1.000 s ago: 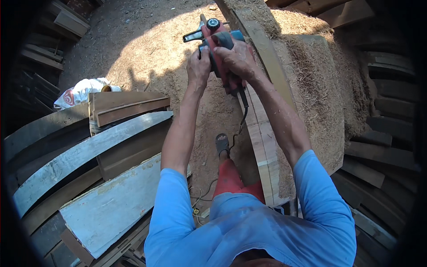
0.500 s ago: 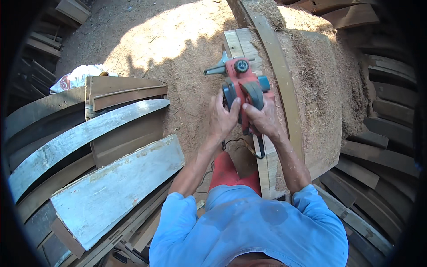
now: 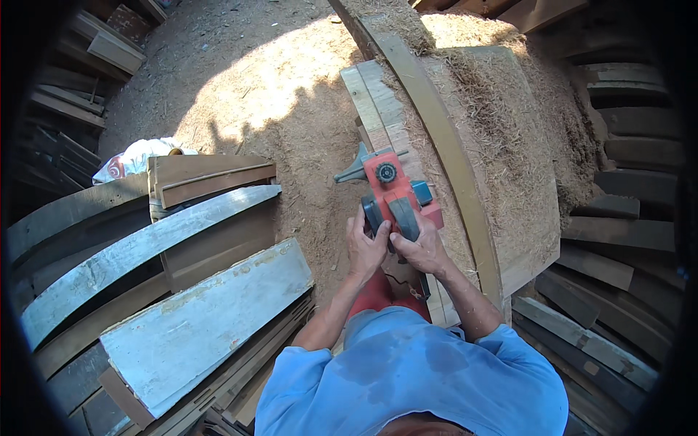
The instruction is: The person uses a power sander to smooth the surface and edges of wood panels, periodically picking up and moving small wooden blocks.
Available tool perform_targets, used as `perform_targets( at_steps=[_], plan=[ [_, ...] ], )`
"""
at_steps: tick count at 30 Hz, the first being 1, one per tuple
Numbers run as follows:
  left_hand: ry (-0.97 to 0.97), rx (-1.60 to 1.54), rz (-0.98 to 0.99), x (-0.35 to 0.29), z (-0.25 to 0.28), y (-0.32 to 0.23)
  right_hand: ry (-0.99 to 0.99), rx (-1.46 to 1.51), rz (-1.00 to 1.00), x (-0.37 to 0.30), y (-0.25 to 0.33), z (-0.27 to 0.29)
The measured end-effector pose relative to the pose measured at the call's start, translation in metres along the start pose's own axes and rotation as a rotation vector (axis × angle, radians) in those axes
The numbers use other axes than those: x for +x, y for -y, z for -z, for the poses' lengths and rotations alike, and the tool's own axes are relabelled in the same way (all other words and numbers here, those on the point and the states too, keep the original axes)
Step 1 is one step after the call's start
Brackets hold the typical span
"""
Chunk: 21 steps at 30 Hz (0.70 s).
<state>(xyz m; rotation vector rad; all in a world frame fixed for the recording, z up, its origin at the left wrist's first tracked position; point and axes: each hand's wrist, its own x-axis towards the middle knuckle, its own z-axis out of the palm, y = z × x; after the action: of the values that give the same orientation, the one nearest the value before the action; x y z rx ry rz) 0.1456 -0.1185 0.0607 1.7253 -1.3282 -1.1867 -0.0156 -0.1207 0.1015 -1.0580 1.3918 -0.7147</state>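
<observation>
Both hands grip a red electric hand planer (image 3: 381, 190) with a dark knob, a black grip and a grey-green side fence. My left hand (image 3: 366, 245) is closed around its left side, thumb toward the middle. From the right, my right hand (image 3: 424, 245) wraps the rear grip. The planer is over a pale wooden board (image 3: 372, 102) that runs away from me along the bench's left side. Its underside is hidden, so I cannot tell whether it touches the wood. A dark cord hangs below it.
A long curved timber (image 3: 443, 138) lies right of the planer. Shavings (image 3: 480, 94) heap on the wide bench top (image 3: 534, 254). A whitish board (image 3: 211, 320) and curved planks (image 3: 145, 225) are stacked at left, near a white sack (image 3: 138, 158). More timber (image 3: 632, 152) lines the right.
The planer has come back along the board toward my body, both hands staying on it. The view has shifted slightly as well.
</observation>
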Motion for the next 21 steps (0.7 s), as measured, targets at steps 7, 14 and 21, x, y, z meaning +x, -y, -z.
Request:
perform_targets(
  at_steps=[7, 14, 21],
  plan=[
    [-0.129, -0.044, -0.105, 0.14, 0.018, 0.0, -0.052, -0.072, 0.174, 0.127, 0.07, -0.011],
    [-0.177, -0.133, -0.165, 0.296, 0.057, -0.013, -0.014, -0.085, 0.274, 0.247, 0.151, -0.023],
    [-0.091, -0.044, -0.135, 0.282, 0.052, -0.024, 0.104, -0.004, 0.142, 0.23, 0.15, -0.009]
  ],
)
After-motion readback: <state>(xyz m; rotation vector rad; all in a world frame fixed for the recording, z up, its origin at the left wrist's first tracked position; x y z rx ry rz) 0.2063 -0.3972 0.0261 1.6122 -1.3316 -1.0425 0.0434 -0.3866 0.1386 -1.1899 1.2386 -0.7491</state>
